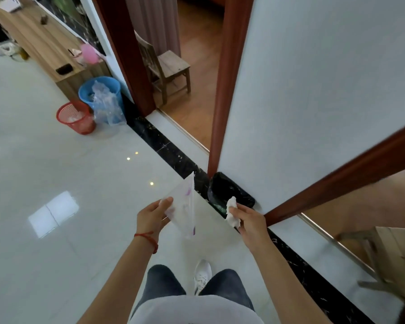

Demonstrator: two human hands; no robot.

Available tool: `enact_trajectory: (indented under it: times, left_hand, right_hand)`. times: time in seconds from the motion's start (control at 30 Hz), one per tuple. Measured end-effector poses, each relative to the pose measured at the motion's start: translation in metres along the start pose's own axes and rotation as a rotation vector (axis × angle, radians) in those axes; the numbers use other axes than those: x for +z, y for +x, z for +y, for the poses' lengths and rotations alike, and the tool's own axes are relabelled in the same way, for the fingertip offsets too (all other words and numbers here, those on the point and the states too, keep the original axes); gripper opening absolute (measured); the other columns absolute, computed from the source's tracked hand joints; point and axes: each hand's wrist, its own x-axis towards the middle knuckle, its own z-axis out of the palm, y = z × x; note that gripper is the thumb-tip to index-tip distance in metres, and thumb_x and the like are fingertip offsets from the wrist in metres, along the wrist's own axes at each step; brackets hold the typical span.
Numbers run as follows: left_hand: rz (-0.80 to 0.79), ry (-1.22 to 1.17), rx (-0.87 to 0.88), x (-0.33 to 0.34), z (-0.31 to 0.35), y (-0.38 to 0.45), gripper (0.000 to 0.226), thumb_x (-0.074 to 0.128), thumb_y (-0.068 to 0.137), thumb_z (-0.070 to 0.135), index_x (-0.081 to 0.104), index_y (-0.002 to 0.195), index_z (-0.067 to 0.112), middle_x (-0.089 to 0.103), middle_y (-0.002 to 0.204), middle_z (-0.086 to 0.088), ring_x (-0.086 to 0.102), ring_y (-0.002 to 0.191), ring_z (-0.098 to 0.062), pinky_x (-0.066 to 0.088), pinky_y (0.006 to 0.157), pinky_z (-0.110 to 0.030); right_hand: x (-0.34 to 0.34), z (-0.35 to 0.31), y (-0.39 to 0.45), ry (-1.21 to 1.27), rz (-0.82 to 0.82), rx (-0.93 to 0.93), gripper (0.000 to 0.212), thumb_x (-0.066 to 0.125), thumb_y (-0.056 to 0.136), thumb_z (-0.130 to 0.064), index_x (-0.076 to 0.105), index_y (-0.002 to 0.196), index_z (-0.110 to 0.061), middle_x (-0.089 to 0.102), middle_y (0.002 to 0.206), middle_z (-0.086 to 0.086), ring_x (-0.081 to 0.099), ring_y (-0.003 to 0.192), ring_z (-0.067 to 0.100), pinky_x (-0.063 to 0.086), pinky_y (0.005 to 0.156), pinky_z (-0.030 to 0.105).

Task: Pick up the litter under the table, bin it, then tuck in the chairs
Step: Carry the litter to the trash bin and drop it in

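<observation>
No words, numbers, brands or signs can be read anywhere in the head view; the clear plastic wrapper, pinched in the left hand near the middle of the scene, carries purple print too blurred to make out as letters; the white stack on the far-left wooden counter shows no legible marks.

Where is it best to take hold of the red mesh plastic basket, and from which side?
Grip the red mesh plastic basket at its open top rim, coming from above on the side away from the blue bin, which crowds its far side.
</observation>
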Motion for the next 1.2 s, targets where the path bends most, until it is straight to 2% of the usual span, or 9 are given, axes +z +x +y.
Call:
enact_trajectory:
  times: [0.17, 0.4, 0.5, 0.63, 0.73, 0.83, 0.93, 1.03, 1.2]
  left_hand:
    - [-0.062, 0.082, -0.052, 0.031, 0.016, 0.037, 0.028, 0.066, 0.080, 0.020, 0.062, 0.101, 0.002, 0.063, 0.106, -0.013, 0.061, 0.097, -0.029, 0.051, 0.084, -0.039]
    - [-0.253, 0.220, -0.144, 0.077, 0.033, 0.094, 0.030, 0.066, 0.079, 0.023, 0.062, 0.102, 0.003, 0.066, 0.098, -0.008, 0.064, 0.089, -0.023, 0.052, 0.065, -0.029]
    - [-0.333, 0.299, -0.170, 0.089, 0.042, 0.119, 0.031, 0.065, 0.080, 0.022, 0.062, 0.104, 0.003, 0.066, 0.100, -0.011, 0.064, 0.092, -0.026, 0.052, 0.068, -0.030]
    - [-0.389, 0.366, -0.205, 0.107, 0.054, 0.156, 0.021, 0.065, 0.080, 0.019, 0.062, 0.095, 0.005, 0.064, 0.101, -0.014, 0.063, 0.093, -0.029, 0.051, 0.071, -0.033]
    - [-0.399, 0.404, -0.213, 0.117, 0.055, 0.167, 0.021, 0.065, 0.080, 0.018, 0.060, 0.096, 0.004, 0.063, 0.099, -0.013, 0.061, 0.092, -0.029, 0.050, 0.078, -0.037]
    - [-0.431, 0.461, -0.254, 0.136, 0.037, 0.191, 0.018, 0.065, 0.080, 0.019, 0.063, 0.091, 0.005, 0.065, 0.090, -0.010, 0.062, 0.085, -0.026, 0.050, 0.071, -0.033]
    - [-0.421, 0.477, -0.276, 0.144, 0.018, 0.206, 0.009, 0.065, 0.081, 0.019, 0.063, 0.083, 0.010, 0.065, 0.087, -0.008, 0.063, 0.083, -0.024, 0.050, 0.068, -0.031]
    - [-0.397, 0.470, -0.305, 0.153, -0.007, 0.231, 0.010, 0.066, 0.079, 0.020, 0.065, 0.083, 0.010, 0.067, 0.088, -0.009, 0.064, 0.082, -0.023, 0.051, 0.062, -0.028]
    - [-0.346, 0.471, -0.338, 0.167, -0.048, 0.266, 0.010, 0.067, 0.079, 0.019, 0.064, 0.080, 0.009, 0.066, 0.088, -0.009, 0.063, 0.082, -0.024, 0.051, 0.063, -0.029]
  right_hand:
    - [-0.004, -0.012, 0.020, 0.090, 0.090, -0.011, 0.017, 0.069, 0.072, 0.003, 0.071, 0.076, -0.014, 0.074, 0.076, 0.001, 0.069, 0.074, 0.013, 0.051, 0.073, 0.027]
    - [-0.012, -0.020, 0.037, 0.250, 0.300, -0.048, 0.018, 0.070, 0.071, 0.001, 0.073, 0.086, -0.009, 0.069, 0.092, 0.008, 0.059, 0.083, 0.020, 0.044, 0.075, 0.027]
    - [-0.006, -0.020, 0.045, 0.326, 0.397, -0.063, 0.016, 0.070, 0.071, 0.000, 0.075, 0.076, -0.015, 0.069, 0.100, 0.007, 0.055, 0.085, 0.021, 0.042, 0.077, 0.029]
    - [0.003, -0.018, 0.061, 0.383, 0.486, -0.063, 0.018, 0.069, 0.073, -0.001, 0.074, 0.085, -0.014, 0.072, 0.087, 0.001, 0.064, 0.084, 0.014, 0.047, 0.088, 0.031]
    - [0.007, -0.018, 0.065, 0.424, 0.510, -0.071, 0.019, 0.070, 0.072, 0.000, 0.074, 0.083, -0.016, 0.073, 0.085, 0.000, 0.066, 0.085, 0.015, 0.050, 0.081, 0.027]
    - [0.000, -0.010, 0.094, 0.446, 0.562, -0.052, 0.022, 0.070, 0.072, -0.002, 0.071, 0.092, -0.012, 0.073, 0.090, 0.001, 0.066, 0.088, 0.015, 0.052, 0.080, 0.027]
    - [-0.006, -0.004, 0.115, 0.499, 0.580, -0.049, 0.020, 0.068, 0.073, 0.002, 0.070, 0.090, -0.009, 0.074, 0.081, -0.002, 0.069, 0.079, 0.011, 0.056, 0.064, 0.023]
    - [-0.014, 0.006, 0.147, 0.535, 0.575, -0.022, 0.017, 0.066, 0.075, 0.003, 0.069, 0.087, -0.008, 0.074, 0.077, -0.003, 0.068, 0.078, 0.012, 0.054, 0.074, 0.029]
    - [-0.028, 0.028, 0.193, 0.572, 0.574, 0.006, 0.021, 0.064, 0.076, 0.002, 0.065, 0.097, -0.002, 0.069, 0.091, 0.003, 0.064, 0.088, 0.015, 0.048, 0.085, 0.031]
